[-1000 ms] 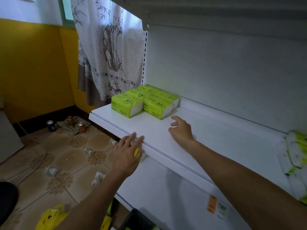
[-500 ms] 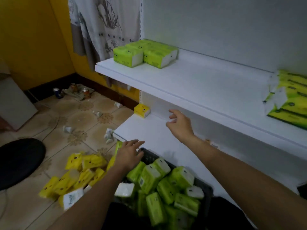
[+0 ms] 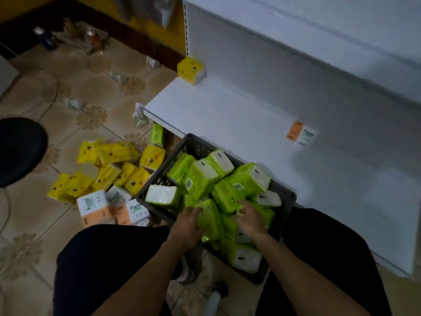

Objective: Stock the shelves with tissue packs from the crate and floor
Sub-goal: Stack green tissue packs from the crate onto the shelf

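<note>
**Now both hands are in the crate (image 3: 287,198)**

Half a second ago the left hand (image 3: 186,223) hovered at its rim and the right hand (image 3: 250,218) was up by the lower shelf (image 3: 227,115); both have dropped among the green tissue packs (image 3: 247,181) (a heaped load). The left curls round the side of one green pack (image 3: 210,218); the right lies bent-fingered on its neighbours, grip unclear. A fresh pick-up is starting. Yellow packs (image 3: 109,169) wait on the floor beside the crate.

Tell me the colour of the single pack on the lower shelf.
The pack is yellow; head view shows it.
</note>
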The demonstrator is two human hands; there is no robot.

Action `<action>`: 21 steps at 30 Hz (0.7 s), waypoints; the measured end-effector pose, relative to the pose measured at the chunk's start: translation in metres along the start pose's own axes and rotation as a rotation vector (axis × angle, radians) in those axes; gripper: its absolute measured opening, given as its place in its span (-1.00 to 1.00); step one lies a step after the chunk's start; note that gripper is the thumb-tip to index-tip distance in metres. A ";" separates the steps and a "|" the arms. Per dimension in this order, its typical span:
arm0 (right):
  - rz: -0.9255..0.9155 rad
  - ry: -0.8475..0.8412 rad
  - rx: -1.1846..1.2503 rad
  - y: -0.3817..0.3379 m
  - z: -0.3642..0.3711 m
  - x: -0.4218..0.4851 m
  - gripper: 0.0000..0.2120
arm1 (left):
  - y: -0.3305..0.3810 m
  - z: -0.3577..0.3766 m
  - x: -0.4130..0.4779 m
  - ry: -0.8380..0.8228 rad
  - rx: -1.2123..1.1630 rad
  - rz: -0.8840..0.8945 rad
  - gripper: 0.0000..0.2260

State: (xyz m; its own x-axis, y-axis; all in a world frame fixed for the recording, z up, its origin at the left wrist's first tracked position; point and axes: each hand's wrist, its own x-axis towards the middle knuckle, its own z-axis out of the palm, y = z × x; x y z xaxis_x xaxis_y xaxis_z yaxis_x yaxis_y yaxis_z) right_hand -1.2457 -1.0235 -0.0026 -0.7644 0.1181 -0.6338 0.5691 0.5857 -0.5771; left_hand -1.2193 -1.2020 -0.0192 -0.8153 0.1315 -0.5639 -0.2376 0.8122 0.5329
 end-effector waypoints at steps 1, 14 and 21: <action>0.030 0.000 0.016 0.011 0.004 0.001 -0.52 | -0.004 0.006 0.000 -0.020 -0.004 -0.025 -0.44; 0.357 -0.187 0.434 0.038 0.047 0.004 -0.62 | -0.010 0.015 0.042 -0.011 0.008 -0.011 -0.20; 0.484 -0.321 0.614 0.026 0.061 -0.008 -0.42 | -0.009 0.001 0.036 0.018 0.289 -0.031 -0.35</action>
State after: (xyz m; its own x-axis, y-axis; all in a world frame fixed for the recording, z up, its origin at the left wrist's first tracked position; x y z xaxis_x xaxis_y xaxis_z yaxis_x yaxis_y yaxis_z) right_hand -1.2067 -1.0586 -0.0439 -0.3237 -0.0438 -0.9452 0.9461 -0.0217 -0.3230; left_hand -1.2459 -1.2040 -0.0454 -0.8200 0.0962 -0.5642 -0.1039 0.9444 0.3120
